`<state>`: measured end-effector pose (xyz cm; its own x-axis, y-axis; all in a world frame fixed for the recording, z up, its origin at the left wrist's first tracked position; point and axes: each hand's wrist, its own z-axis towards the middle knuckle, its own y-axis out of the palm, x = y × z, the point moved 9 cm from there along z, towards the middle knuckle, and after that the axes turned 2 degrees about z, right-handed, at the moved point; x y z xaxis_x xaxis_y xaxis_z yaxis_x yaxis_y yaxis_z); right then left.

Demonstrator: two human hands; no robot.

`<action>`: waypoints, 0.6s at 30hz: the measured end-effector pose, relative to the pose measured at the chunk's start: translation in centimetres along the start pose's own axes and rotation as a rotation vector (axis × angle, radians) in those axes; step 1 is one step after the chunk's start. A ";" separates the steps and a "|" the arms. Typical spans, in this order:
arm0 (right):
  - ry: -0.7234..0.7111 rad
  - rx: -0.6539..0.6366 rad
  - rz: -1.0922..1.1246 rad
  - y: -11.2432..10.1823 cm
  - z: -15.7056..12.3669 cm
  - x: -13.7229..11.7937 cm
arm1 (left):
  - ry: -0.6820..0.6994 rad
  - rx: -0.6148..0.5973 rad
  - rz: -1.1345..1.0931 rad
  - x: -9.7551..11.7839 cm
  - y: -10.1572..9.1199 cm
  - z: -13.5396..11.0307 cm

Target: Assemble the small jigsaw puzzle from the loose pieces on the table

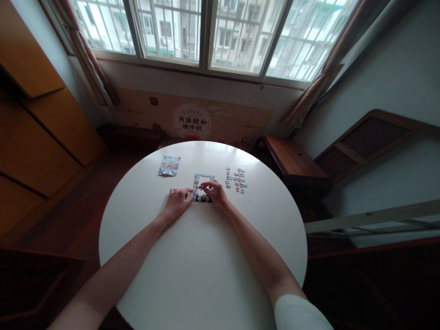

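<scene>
A partly assembled jigsaw puzzle (pixel 204 175) lies on the round white table (pixel 192 256), its border joined around a bare middle. My left hand (pixel 179 200) rests at the puzzle's left edge, fingers curled together with the tips pressed against it. Over the puzzle's right side, my right hand (pixel 216 191) pinches a small puzzle piece (pixel 201 187) between thumb and forefinger, above the bare middle. That hand covers part of the right border. Loose puzzle pieces (pixel 239 179) lie spread in rough columns to the right of my right hand.
A colourful printed picture sheet or packet (pixel 169 166) lies at the table's back left. Beyond the table are a barred window (pixel 202 36) and a printed panel (pixel 237 114). A wooden bench or stool (pixel 292 158) stands at the right, orange cabinets (pixel 44 123) at the left.
</scene>
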<state>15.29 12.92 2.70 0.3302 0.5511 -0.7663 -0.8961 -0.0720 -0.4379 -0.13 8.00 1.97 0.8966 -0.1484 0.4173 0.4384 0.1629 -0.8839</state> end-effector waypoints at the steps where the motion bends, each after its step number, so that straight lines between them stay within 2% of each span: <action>1: 0.005 -0.012 -0.008 0.1 0.0 0.0 | 0.000 -0.003 0.001 0.0 0.0 0.0; 9: 0.047 -0.074 -0.045 0.4 -0.1 -0.7 | -0.002 -0.015 0.014 -0.1 0.2 -0.1; 14: 0.034 -0.073 -0.065 0.2 0.0 -1.3 | -0.004 -0.028 0.015 0.0 0.1 -0.1; 18: 0.011 -0.109 -0.083 1.0 -0.2 -1.0 | 0.003 -0.025 0.012 0.2 -0.1 -0.2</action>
<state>14.12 12.08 2.94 0.4053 0.5499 -0.7303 -0.8283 -0.1171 -0.5479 -0.02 7.77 2.05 0.9017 -0.1492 0.4059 0.4256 0.1400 -0.8940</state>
